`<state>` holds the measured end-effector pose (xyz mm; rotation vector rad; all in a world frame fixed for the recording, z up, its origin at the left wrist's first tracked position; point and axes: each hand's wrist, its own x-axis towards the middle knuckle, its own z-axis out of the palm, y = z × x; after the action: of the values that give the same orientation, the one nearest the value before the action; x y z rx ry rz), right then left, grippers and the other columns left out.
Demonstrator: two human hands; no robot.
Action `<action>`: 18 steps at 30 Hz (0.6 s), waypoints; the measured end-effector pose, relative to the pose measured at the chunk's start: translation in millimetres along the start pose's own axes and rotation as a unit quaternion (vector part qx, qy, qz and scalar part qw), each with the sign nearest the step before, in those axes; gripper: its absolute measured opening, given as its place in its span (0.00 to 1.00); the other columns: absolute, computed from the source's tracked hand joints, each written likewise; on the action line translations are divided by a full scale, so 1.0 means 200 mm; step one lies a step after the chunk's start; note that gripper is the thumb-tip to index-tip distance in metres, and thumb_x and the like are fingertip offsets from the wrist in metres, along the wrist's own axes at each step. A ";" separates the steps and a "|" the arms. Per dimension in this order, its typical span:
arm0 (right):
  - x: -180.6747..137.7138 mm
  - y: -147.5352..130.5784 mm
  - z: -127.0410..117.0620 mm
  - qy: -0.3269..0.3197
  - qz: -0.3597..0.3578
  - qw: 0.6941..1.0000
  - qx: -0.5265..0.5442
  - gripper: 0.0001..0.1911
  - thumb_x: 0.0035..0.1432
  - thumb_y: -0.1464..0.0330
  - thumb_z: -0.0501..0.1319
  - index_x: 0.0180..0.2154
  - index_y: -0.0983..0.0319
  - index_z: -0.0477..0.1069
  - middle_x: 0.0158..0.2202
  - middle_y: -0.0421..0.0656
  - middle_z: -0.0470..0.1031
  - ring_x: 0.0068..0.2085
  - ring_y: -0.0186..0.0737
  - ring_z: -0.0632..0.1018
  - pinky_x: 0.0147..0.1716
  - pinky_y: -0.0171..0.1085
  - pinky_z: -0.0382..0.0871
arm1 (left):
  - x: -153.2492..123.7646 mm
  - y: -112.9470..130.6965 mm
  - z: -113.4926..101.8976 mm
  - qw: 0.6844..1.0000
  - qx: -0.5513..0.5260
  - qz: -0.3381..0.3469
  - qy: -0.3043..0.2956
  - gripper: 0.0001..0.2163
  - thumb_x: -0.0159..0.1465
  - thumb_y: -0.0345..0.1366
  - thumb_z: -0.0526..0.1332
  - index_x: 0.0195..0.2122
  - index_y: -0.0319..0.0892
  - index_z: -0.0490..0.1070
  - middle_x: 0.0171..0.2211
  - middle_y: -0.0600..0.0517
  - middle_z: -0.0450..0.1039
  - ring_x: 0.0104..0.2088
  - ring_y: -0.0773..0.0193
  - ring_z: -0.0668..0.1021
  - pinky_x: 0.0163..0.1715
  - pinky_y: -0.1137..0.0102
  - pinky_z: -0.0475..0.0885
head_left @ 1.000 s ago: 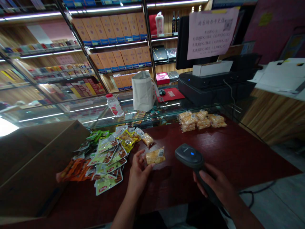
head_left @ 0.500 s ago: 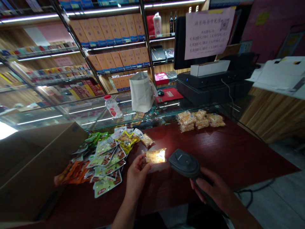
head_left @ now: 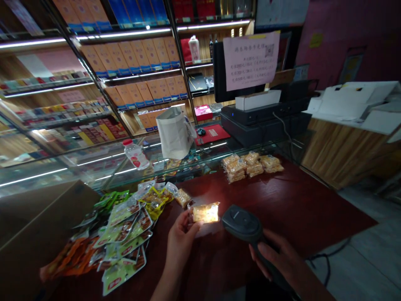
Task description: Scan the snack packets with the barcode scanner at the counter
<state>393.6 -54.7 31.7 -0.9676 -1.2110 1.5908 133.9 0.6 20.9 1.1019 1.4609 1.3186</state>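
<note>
My left hand (head_left: 183, 234) pinches the left end of a clear-wrapped snack pack (head_left: 206, 213), holding it just over the dark red tabletop. A bright light falls on the pack. My right hand (head_left: 278, 255) is wrapped round the handle of a black barcode scanner (head_left: 242, 223), whose head points left at the pack with a small space between. Another wrapped snack (head_left: 182, 197) lies just behind my left hand. To the left spread several green-and-white snack pouches (head_left: 125, 246), yellow packs (head_left: 156, 200) and orange packs (head_left: 73, 255).
Wrapped snacks are stacked (head_left: 236, 168) at the table's back. An open cardboard box (head_left: 40, 225) stands at the left. Behind are a glass counter with a bottle (head_left: 136, 155), a white bag (head_left: 174, 133) and a monitor (head_left: 219, 75). A cable (head_left: 328, 255) hangs at the right.
The view has shifted, so the pouches and counter appear farther left and mostly lower. Both hands keep their holds, with the pack still lit in front of the scanner.
</note>
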 end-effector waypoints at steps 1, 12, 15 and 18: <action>0.00 0.00 -0.01 0.007 -0.001 1.000 0.002 0.22 0.59 0.49 0.61 0.31 0.62 0.72 0.19 0.35 0.67 0.18 0.30 0.65 0.18 0.31 0.57 | 0.01 0.00 0.01 1.000 0.000 0.003 0.000 0.26 0.47 0.41 0.72 0.48 0.38 0.72 0.40 0.46 0.81 0.39 0.54 0.82 0.37 0.65 0.78; 0.00 0.03 -0.13 0.060 0.031 0.997 0.040 0.26 0.56 0.44 0.61 0.33 0.62 0.73 0.24 0.38 0.71 0.20 0.30 0.66 0.19 0.31 0.60 | 0.16 0.02 0.17 0.999 0.018 0.022 -0.044 0.23 0.48 0.42 0.72 0.44 0.40 0.74 0.38 0.47 0.82 0.39 0.55 0.82 0.39 0.65 0.77; 0.00 0.07 -0.17 0.104 0.039 0.991 0.068 0.26 0.57 0.45 0.61 0.35 0.62 0.74 0.26 0.40 0.74 0.20 0.31 0.68 0.20 0.31 0.62 | 0.27 0.06 0.24 0.997 -0.024 0.007 -0.073 0.24 0.44 0.43 0.74 0.41 0.39 0.74 0.37 0.46 0.81 0.38 0.55 0.82 0.37 0.65 0.77; 0.00 0.08 -0.20 0.144 0.039 0.985 0.093 0.27 0.54 0.44 0.63 0.37 0.62 0.75 0.28 0.42 0.76 0.20 0.32 0.70 0.19 0.33 0.63 | 0.40 0.13 0.34 0.992 -0.091 0.007 -0.085 0.28 0.43 0.43 0.75 0.44 0.39 0.71 0.36 0.47 0.81 0.34 0.58 0.82 0.37 0.64 0.78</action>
<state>429.1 -46.0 7.6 -1.0893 -0.8214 1.5312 182.4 95.8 38.6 1.0775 1.1871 1.3056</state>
